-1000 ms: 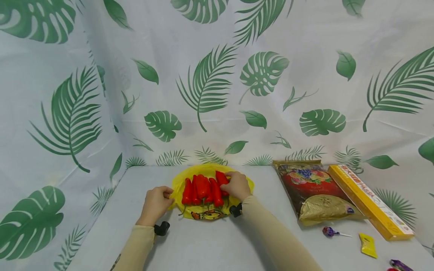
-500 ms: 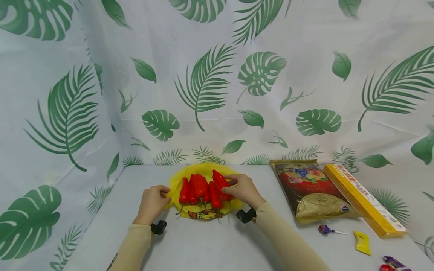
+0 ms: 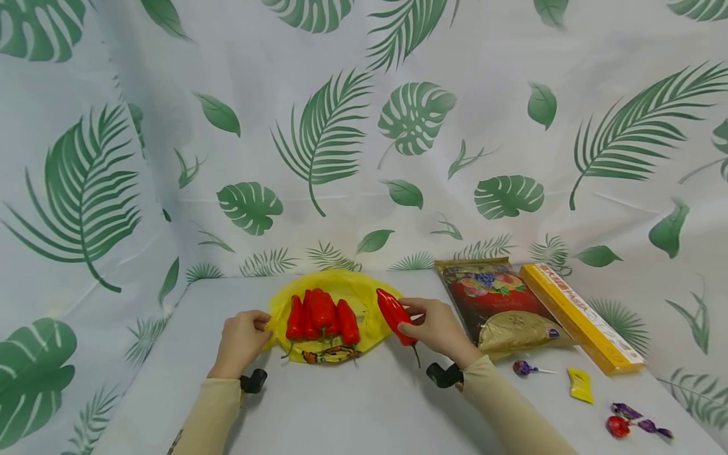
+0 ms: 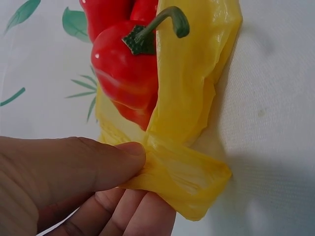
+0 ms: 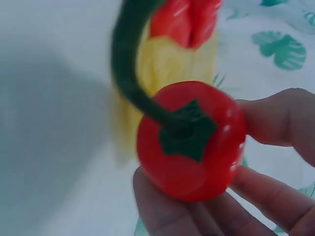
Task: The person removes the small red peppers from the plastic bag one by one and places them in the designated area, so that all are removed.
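My right hand [image 3: 438,323] holds a red chili pepper [image 3: 394,316] between thumb and fingers, just off the right edge of a yellow plastic bag [image 3: 364,297]. In the right wrist view that pepper [image 5: 192,167] shows its green stem end toward the camera. The left hand [image 3: 241,338] pinches the bag's left edge; in the left wrist view its thumb [image 4: 118,160] presses a fold of yellow plastic [image 4: 182,177]. Several more red peppers [image 3: 320,309] lie side by side on the bag, stems toward me. An orange-and-black butterfly print [image 3: 330,354] shows on its front part.
To the right lie a dark red and gold candy bag [image 3: 497,303] and a long yellow pasta box [image 3: 582,319]. In front of them are a lollipop [image 3: 522,368], a yellow wrapped candy [image 3: 580,385], and red and purple sweets [image 3: 618,426]. A leaf-print curtain [image 3: 341,158] stands behind.
My right hand has lifted one pepper from the right side of the group and carried it right, past the bag's edge. The left hand keeps its pinch. The view has turned slightly right.
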`<state>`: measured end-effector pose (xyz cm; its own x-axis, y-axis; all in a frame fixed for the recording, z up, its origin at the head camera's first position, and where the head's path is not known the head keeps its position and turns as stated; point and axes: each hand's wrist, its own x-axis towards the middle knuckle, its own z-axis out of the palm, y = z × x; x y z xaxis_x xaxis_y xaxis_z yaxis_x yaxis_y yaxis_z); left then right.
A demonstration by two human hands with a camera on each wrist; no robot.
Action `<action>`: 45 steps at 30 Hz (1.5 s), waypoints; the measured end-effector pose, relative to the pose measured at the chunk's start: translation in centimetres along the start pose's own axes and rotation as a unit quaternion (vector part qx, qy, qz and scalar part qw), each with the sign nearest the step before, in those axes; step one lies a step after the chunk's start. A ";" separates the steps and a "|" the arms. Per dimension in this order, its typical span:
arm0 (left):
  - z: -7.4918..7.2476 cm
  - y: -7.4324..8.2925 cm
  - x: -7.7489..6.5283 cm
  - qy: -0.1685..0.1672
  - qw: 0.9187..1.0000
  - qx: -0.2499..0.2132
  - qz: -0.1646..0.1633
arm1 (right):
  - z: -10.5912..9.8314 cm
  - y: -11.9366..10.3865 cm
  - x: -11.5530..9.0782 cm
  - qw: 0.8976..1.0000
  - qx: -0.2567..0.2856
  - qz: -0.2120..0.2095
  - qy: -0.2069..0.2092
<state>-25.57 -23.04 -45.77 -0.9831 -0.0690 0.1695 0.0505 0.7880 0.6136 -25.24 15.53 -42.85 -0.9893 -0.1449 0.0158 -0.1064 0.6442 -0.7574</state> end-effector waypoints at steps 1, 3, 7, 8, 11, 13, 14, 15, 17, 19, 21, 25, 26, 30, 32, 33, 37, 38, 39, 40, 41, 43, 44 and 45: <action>0.0 0.0 0.0 0.000 1.000 0.001 -0.002 | -0.3 0.3 -0.2 1.000 -0.015 0.002 0.005; -0.1 0.0 0.0 -0.001 1.000 0.001 -0.007 | -0.6 0.9 -0.7 0.999 -0.048 0.009 0.015; -0.1 0.1 -0.1 -0.004 1.000 0.000 -0.007 | -1.0 2.1 -1.4 0.995 -0.099 0.017 0.025; -0.2 0.1 -0.1 -0.005 1.000 0.000 -0.006 | -1.0 2.4 -1.6 0.993 -0.111 0.020 0.024; -0.2 0.2 -0.3 -0.009 1.000 -0.001 -0.004 | -1.1 2.9 -2.2 0.990 -0.135 0.030 0.017; -0.2 0.3 -0.3 -0.012 1.000 -0.003 -0.005 | -1.1 3.1 -2.6 0.989 -0.142 0.037 0.012; -0.2 0.4 -0.3 -0.014 1.000 -0.004 -0.006 | -1.2 3.2 -2.7 0.989 -0.145 0.039 0.010; -0.1 0.4 -0.4 -0.016 1.000 -0.004 -0.006 | -1.3 3.3 -2.9 0.988 -0.147 0.041 0.010; -0.1 0.5 -0.4 -0.019 1.000 -0.005 -0.008 | -1.3 3.4 -3.1 0.988 -0.151 0.045 0.007; -0.1 0.5 -0.4 -0.020 1.000 -0.005 -0.009 | -1.5 3.6 -3.2 0.986 -0.155 0.054 0.005; -0.1 0.5 -0.5 -0.019 1.000 -0.005 -0.009 | -1.7 3.7 -3.4 0.985 -0.163 0.061 0.003; -0.1 0.4 -0.5 -0.015 1.000 -0.006 -0.005 | -2.0 3.9 -3.6 0.983 -0.169 0.068 0.002; -0.1 0.5 -0.5 -0.015 1.000 -0.006 -0.004 | -2.0 3.9 -3.6 0.983 -0.170 0.066 0.002; -0.1 0.6 -0.4 -0.015 1.000 -0.007 0.001 | -2.1 3.9 -3.7 0.983 -0.169 0.067 0.006; -0.2 0.5 -0.4 -0.014 1.000 -0.006 0.001 | -2.1 3.9 -3.6 0.984 -0.168 0.063 0.010; -0.2 0.5 -0.4 -0.013 1.000 -0.005 0.000 | -2.0 3.9 -3.5 0.984 -0.165 0.061 0.014; -0.2 0.4 -0.3 -0.014 1.000 -0.008 -0.002 | -2.0 4.0 -3.4 0.986 -0.158 0.031 0.042; -0.2 0.4 -0.3 -0.015 1.000 -0.009 -0.003 | -2.0 4.0 -3.4 0.987 -0.154 0.021 0.051; -0.2 0.4 -0.3 -0.017 1.000 -0.010 -0.003 | -2.1 4.0 -3.3 0.987 -0.148 0.012 0.058; -0.2 0.4 -0.3 -0.017 1.000 -0.011 -0.004 | -2.1 3.9 -3.3 0.988 -0.144 0.002 0.065; -0.2 0.4 -0.3 -0.017 1.000 -0.012 -0.005 | -2.0 3.8 -3.2 0.988 -0.138 -0.007 0.069; -0.1 0.3 -0.3 -0.016 1.000 -0.012 -0.008 | -1.8 3.5 -3.0 0.989 -0.124 -0.023 0.075; -0.1 0.3 -0.3 -0.014 1.000 -0.011 -0.008 | -1.6 3.4 -2.9 0.990 -0.116 -0.032 0.075; -0.1 0.3 -0.3 -0.014 1.000 -0.010 -0.009 | -1.4 3.2 -2.7 0.991 -0.105 -0.040 0.074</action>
<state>-25.23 -22.84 -45.56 -0.9883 -0.0658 0.1373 0.0363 0.7739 0.6323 -23.04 19.00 -44.41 -0.9790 -0.0994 0.1781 -0.1878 0.7800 -0.5970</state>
